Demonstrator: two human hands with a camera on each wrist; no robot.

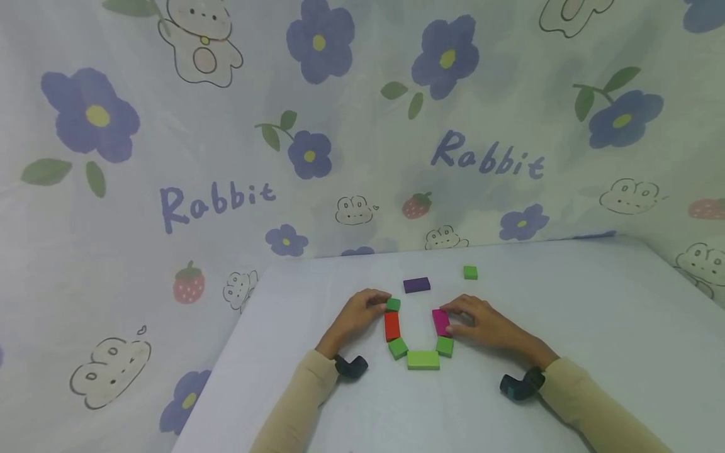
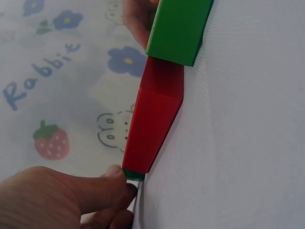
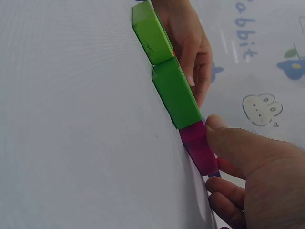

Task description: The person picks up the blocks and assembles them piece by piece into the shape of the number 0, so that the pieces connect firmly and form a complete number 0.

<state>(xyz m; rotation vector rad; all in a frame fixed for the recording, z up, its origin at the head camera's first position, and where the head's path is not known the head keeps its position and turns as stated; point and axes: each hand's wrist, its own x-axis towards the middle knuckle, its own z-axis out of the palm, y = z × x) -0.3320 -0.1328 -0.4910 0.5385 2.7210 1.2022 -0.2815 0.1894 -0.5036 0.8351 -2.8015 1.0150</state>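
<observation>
Wooden-looking toy blocks form a U on the white table. At the U's upper left, my left hand (image 1: 355,314) pinches a small green block (image 1: 393,304), which adjoins a red block (image 1: 392,327). My right hand (image 1: 478,321) holds a magenta block (image 1: 442,322) on the right side, thumb near its close end and a finger at its far end. Below these sit a left green block (image 1: 398,348) and a right green block (image 1: 444,346), with a longer light-green block (image 1: 423,360) between them. In the right wrist view, the thumb lies against the magenta block (image 3: 199,148).
Beyond the U lie a purple block (image 1: 416,285) and, farther right, a lone light-green block (image 1: 470,272). A patterned curtain (image 1: 362,126) hangs behind the table's far edge. Dark wrist cameras sit on both wrists.
</observation>
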